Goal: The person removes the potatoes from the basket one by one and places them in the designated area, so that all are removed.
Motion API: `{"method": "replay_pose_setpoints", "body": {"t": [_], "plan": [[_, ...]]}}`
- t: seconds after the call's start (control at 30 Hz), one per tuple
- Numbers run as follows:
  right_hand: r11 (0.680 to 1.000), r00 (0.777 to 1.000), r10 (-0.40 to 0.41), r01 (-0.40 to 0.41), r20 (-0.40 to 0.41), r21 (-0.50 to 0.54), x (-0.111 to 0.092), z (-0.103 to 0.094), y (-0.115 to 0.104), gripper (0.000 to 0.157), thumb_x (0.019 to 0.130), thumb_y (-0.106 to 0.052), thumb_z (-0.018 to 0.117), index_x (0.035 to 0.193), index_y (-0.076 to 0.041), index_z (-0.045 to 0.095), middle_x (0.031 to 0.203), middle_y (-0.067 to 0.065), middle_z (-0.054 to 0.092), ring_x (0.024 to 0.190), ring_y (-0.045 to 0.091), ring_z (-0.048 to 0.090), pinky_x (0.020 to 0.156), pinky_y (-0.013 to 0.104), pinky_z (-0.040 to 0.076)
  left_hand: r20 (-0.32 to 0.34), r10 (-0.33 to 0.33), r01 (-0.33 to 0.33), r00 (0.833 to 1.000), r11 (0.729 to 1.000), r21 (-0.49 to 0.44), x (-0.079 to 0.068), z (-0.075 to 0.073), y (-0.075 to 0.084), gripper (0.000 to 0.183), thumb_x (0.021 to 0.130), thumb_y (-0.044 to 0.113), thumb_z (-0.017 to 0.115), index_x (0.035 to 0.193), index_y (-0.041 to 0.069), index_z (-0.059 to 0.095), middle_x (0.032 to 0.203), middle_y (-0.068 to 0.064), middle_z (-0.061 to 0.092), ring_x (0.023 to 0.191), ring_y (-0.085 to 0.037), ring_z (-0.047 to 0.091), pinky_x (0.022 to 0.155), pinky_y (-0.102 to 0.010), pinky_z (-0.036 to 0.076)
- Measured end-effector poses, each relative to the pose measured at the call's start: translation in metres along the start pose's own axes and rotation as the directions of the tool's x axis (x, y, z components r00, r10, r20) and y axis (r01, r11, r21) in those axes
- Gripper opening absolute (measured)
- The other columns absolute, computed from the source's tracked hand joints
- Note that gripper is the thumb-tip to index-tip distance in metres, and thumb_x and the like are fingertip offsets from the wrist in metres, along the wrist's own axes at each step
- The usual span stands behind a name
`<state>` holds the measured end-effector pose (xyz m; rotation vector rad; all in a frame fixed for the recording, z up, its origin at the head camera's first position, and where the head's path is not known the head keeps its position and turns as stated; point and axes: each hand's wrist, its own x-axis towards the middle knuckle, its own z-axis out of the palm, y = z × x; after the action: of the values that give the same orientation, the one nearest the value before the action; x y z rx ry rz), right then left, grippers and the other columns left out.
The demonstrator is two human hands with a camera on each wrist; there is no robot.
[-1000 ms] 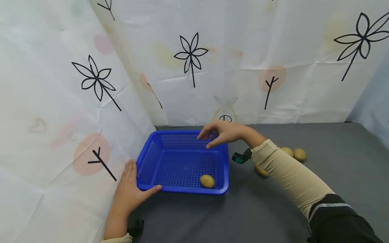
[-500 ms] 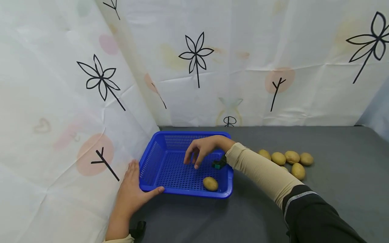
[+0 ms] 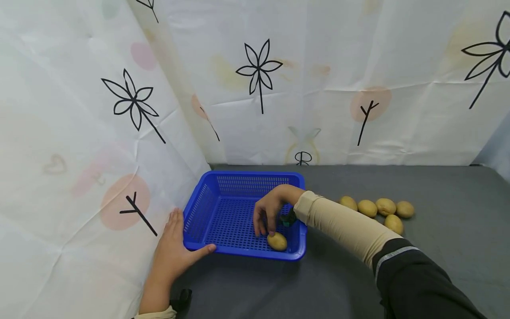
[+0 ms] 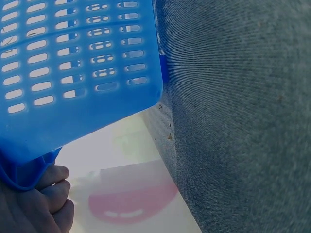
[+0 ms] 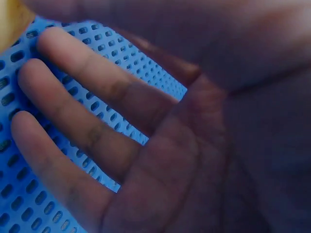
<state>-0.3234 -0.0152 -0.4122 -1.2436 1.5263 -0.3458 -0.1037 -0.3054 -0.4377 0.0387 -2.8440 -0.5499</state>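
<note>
My right hand (image 3: 272, 210) reaches down into a blue plastic basket (image 3: 244, 255), its thumb tip at a potato (image 3: 277, 242) near the front right corner. In the right wrist view, the fingers (image 5: 92, 131) are loosely extended over the perforated basket floor, and only a sliver of the potato (image 5: 12, 22) shows past the thumb. My left hand (image 3: 170, 254) rests at the basket's front left corner, fingers straight along the outer left side and thumb on the front rim. The left wrist view shows its fingers (image 4: 56, 196) beside the slotted basket wall (image 4: 92, 109).
Several potatoes (image 3: 385, 207) lie in a group on the grey tabletop (image 3: 446, 221), right of the basket; the right sleeve (image 3: 346, 226) passes in front of them. A white patterned sheet (image 3: 318, 57) hangs behind the table, and another (image 3: 75, 190) is close along the left side.
My right hand has lowered from above the basket's back right rim, swung inside, then moved toward the front to the potato. The left hand still rests at the corner. The view has shifted slightly.
</note>
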Motion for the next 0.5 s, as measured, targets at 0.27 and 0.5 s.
{"method": "replay_pose_setpoints", "body": {"t": [0.27,0.5], "plan": [[0.993,0.993,0.076,-0.083,0.087,0.086,-0.0012,0.005,-0.0036,0.035,0.09,0.002,0.081,0.125,-0.001,0.077,0.105,-0.004,0.077,0.094,0.007,0.07,0.083,0.023,0.06,0.011,-0.003,0.003,1.0,1.0,0.0,0.0008,0.0001,-0.0003,0.145,0.073,0.078,0.082,0.168,-0.004,0.01,0.176,-0.028,0.014,0.164,-0.047,0.013,0.131,-0.065,0.019],[0.991,0.989,0.091,-0.102,0.119,0.089,0.0007,0.0079,-0.0047,0.031,0.089,0.007,0.08,0.12,0.002,0.078,0.093,-0.005,0.074,0.081,0.006,0.066,0.076,0.025,0.058,-0.001,0.004,-0.004,1.0,1.0,-0.004,0.0003,-0.0001,-0.0002,0.144,0.073,0.077,0.083,0.168,-0.005,0.012,0.175,-0.029,0.016,0.164,-0.048,0.015,0.131,-0.065,0.021]]}}
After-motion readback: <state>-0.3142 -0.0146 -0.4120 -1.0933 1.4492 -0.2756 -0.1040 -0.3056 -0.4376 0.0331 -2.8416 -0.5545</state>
